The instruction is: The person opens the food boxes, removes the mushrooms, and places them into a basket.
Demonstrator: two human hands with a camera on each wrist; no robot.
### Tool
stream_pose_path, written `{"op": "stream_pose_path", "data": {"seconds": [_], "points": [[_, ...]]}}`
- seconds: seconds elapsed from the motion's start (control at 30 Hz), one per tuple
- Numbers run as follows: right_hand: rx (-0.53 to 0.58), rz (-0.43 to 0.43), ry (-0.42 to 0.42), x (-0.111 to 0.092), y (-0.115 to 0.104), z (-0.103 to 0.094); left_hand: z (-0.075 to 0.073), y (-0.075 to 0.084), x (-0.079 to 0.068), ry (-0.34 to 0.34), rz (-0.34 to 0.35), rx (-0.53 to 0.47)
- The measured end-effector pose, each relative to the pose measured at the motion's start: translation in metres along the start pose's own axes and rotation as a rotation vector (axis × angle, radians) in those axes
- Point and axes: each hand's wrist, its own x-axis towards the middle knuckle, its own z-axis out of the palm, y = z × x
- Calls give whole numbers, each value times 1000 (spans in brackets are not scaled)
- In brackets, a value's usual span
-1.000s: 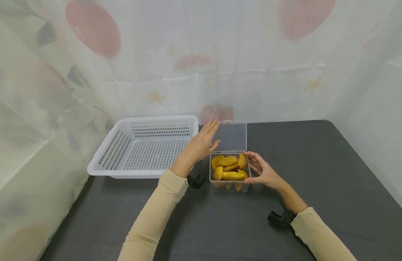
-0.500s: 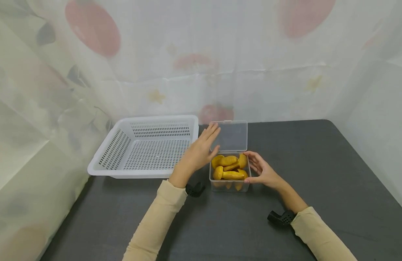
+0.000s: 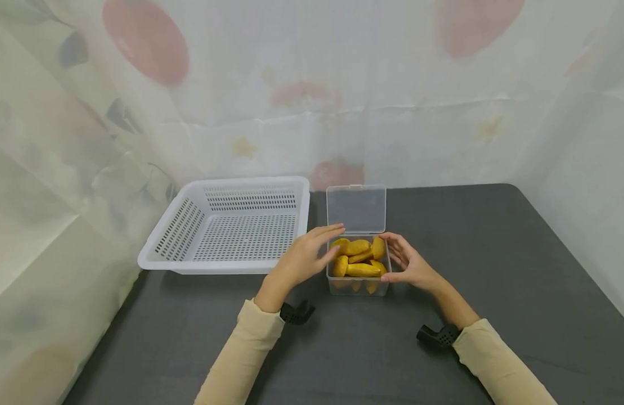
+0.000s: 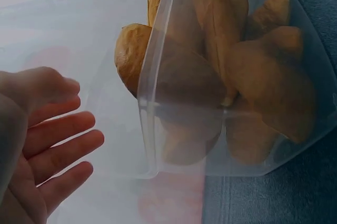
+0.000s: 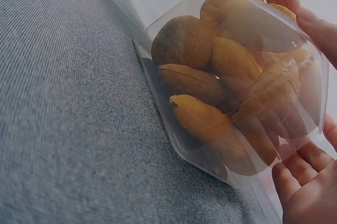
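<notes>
A clear plastic box (image 3: 359,279) stands on the table, filled with several yellow mushrooms (image 3: 362,270). Its hinged lid (image 3: 357,209) is tipped back behind it. My right hand (image 3: 414,271) holds the box by its right side, thumb at the near corner and fingers toward the far corner; in the right wrist view its fingertips (image 5: 289,176) lie against the wall. At the left side, my left hand (image 3: 302,254) is over the rim with fingers extended, holding nothing. The left wrist view has this hand (image 4: 47,145) beside the box wall (image 4: 150,103), its palm partly cut off.
A white perforated basket (image 3: 157,261) sits left of the box, close to my left hand. The dark cloth-covered table (image 3: 342,354) ends at a patterned curtain (image 3: 413,140) behind. Another curtain (image 3: 33,264) hangs along the left. Black wrist cameras (image 3: 438,336) sit on both wrists.
My left hand has drawn back from beside the lid, down and toward me, to the box's left rim. The right hand stays at the box's right side.
</notes>
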Motion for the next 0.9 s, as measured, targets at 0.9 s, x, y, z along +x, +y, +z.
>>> {"op": "stream_pose_path", "data": {"seconds": [0.9], "points": [[80,-120,-20,0,5,4,3,8,-17,-160,57,-128]]}}
